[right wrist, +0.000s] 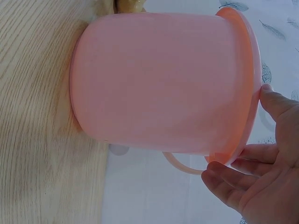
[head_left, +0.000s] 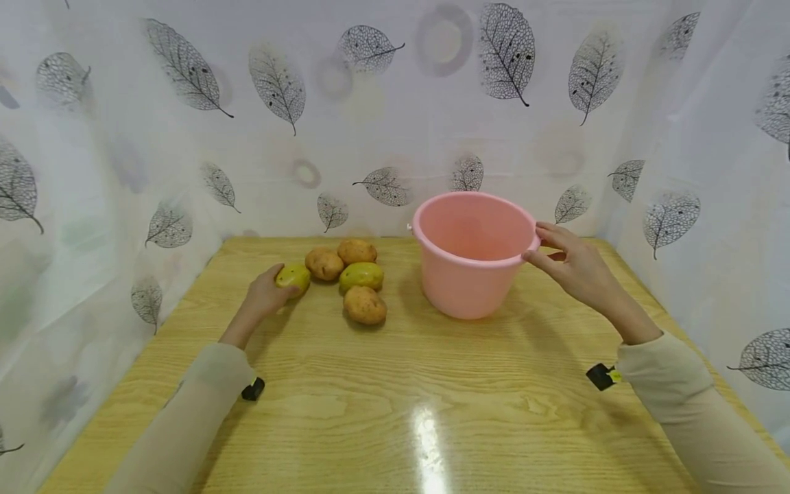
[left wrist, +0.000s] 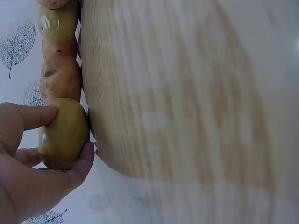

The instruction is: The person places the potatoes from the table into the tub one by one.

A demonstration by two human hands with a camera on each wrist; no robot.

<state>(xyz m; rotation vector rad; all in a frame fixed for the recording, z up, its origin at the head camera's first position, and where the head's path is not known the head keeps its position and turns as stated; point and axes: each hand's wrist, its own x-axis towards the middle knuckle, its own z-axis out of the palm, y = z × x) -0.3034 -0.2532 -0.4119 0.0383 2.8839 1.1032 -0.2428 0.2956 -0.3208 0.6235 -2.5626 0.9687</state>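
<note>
My left hand holds a yellow-green, mango-like fruit between thumb and fingers at the left of the group. In the left wrist view the thumb lies on one side of this fruit and the fingers curl round the other. Beside it are brown potatoes and a second yellow-green fruit. A pink bucket stands upright to the right of them. My right hand grips the bucket's right rim, thumb in front. The right wrist view shows fingers by the rim and handle joint of the bucket.
The wooden table carries everything. A pale curtain with leaf prints hangs behind it and along both sides. Part of the bucket's curved handle shows in the right wrist view. Small black devices sit at both wrists.
</note>
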